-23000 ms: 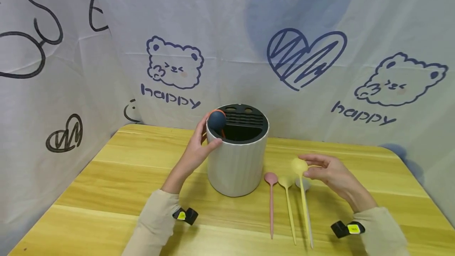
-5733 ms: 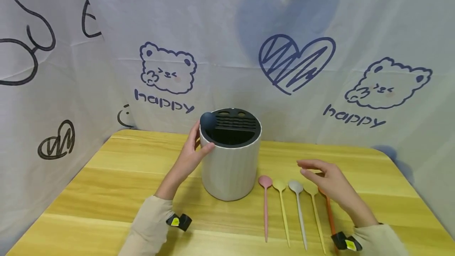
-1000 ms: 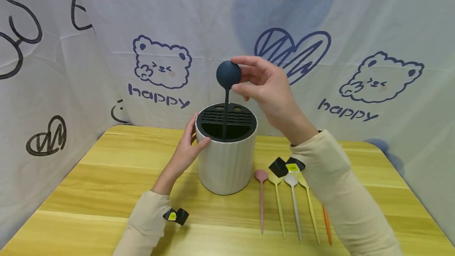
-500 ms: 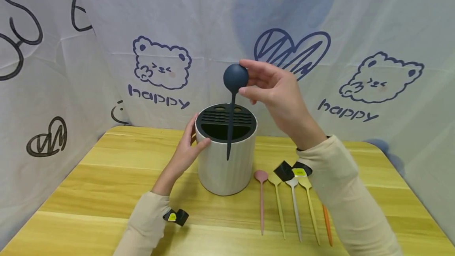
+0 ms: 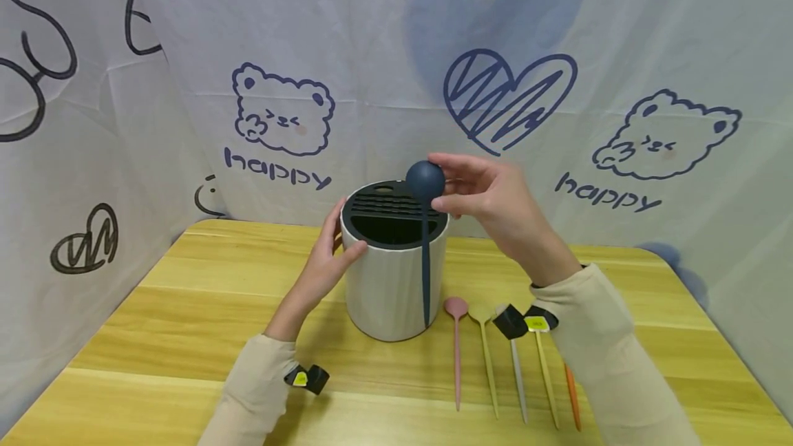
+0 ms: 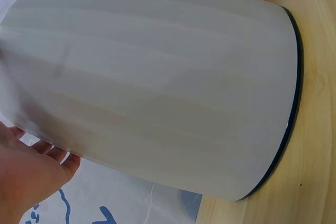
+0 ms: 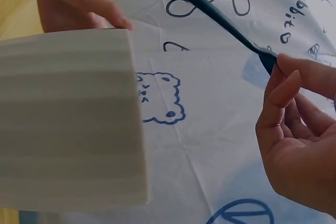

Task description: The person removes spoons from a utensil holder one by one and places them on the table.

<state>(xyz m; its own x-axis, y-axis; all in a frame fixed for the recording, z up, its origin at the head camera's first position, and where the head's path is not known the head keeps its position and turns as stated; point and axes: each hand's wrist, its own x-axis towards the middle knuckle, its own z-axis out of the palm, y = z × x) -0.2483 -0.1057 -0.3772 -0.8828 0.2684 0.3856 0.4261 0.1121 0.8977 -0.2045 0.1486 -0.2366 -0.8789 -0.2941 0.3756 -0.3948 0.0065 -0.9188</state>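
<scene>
My right hand pinches a dark blue long-handled spoon by its round bowl, handle pointing down. In the head view the spoon overlaps the right front of a white ribbed utensil holder with a black slotted top insert. My left hand grips the holder at its left upper edge, thumb at the front rim and fingers behind. The right wrist view shows thumb and fingertips at the neck of the blue spoon. The holder wall fills most of the left wrist view.
Right of the holder lie several spoons in a row: pink, yellow, white, another yellow and orange, the last ones partly covered by my right arm. The wooden table meets a printed cloth backdrop.
Earlier my right hand held a yellow spoon; that and the orange spoon now lie in the row. The blue spoon has come out of the holder and moved right and down. My left hand stays put.
</scene>
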